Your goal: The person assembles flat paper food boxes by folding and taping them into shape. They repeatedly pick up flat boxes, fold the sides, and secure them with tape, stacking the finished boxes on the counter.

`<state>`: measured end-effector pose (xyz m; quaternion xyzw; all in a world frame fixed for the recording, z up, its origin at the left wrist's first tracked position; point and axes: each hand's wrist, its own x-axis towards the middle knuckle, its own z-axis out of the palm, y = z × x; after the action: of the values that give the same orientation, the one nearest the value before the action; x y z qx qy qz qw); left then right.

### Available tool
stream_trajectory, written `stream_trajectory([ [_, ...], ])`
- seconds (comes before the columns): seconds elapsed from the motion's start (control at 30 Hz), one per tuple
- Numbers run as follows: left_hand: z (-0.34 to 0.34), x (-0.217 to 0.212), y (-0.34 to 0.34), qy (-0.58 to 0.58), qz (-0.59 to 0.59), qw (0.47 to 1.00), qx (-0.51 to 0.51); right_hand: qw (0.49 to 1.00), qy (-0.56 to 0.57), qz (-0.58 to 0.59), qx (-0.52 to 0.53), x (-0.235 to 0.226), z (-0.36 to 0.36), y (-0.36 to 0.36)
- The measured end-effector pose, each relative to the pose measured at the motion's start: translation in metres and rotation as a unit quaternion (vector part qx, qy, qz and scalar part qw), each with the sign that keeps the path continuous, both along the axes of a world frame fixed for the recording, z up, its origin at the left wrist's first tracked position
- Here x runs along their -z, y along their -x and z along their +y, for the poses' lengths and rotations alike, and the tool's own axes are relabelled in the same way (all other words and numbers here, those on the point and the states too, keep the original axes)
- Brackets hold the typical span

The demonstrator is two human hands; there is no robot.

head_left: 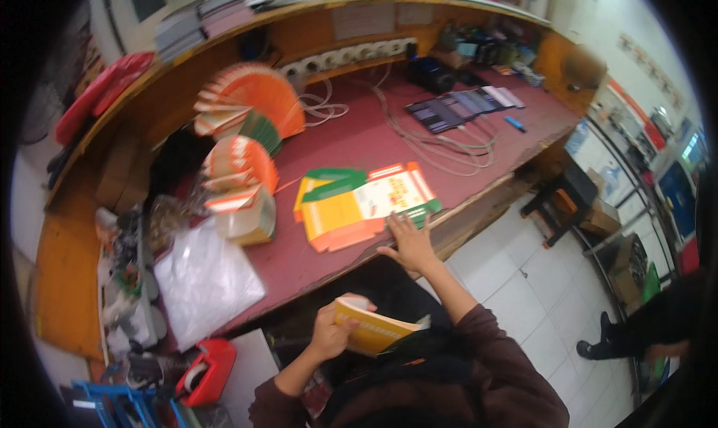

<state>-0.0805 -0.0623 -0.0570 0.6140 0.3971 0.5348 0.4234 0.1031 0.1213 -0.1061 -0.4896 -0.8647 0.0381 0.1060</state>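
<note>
My left hand point(333, 331) is closed around a yellow folded carton point(380, 329), held low in front of my body and below the table's front edge. The carton looks partly bent or folded; its far end is close to my dark clothing. My right hand point(410, 242) lies with fingers spread at the near edge of the table, fingertips touching unfolded flat cartons point(340, 217). These cartons are yellow, orange, green and white, and overlap on the red table top point(329, 159). Nothing shows in the right hand's grasp.
Stacks of orange folded cartons point(258, 99) fan out at the left. A clear plastic bag point(206, 282) and a red tape dispenser point(206, 372) are nearer. Cables point(441, 140), dark sheets point(449, 110) and a blue marker point(515, 124) lie farther right. A black stool point(565, 196) and a person's leg point(636, 331) are at the right.
</note>
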Motion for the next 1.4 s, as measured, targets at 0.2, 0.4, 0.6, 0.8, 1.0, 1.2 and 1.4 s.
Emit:
stream_trajectory([
  [0.2,0.024,0.036,0.027,0.022,0.071,0.98,-0.187,0.847,0.314,0.408,-0.133,-0.08,-0.032,-0.03],
  [0.4,0.049,0.075,0.027,-0.032,0.014,0.997,-0.068,0.911,0.205,0.176,-0.31,-0.122,-0.084,-0.043],
  [0.6,0.048,0.039,0.013,-0.042,0.141,0.986,0.075,0.906,0.185,0.191,-0.329,-0.119,-0.109,-0.042],
  [0.8,0.047,-0.083,0.031,-0.432,0.287,0.841,-0.157,0.909,-0.044,0.163,-0.382,-0.162,-0.099,-0.039],
  [1.0,0.044,-0.162,0.029,-0.532,0.521,0.644,-0.175,0.864,-0.335,0.093,-0.363,-0.205,-0.074,-0.022],
  [1.2,0.085,-0.143,0.035,-0.587,0.496,0.592,-0.243,0.817,-0.461,0.156,-0.31,-0.185,-0.036,0.004],
  [1.4,0.09,-0.145,0.046,-0.626,0.444,0.599,-0.229,0.818,-0.452,0.17,-0.313,-0.196,-0.038,0.002],
])
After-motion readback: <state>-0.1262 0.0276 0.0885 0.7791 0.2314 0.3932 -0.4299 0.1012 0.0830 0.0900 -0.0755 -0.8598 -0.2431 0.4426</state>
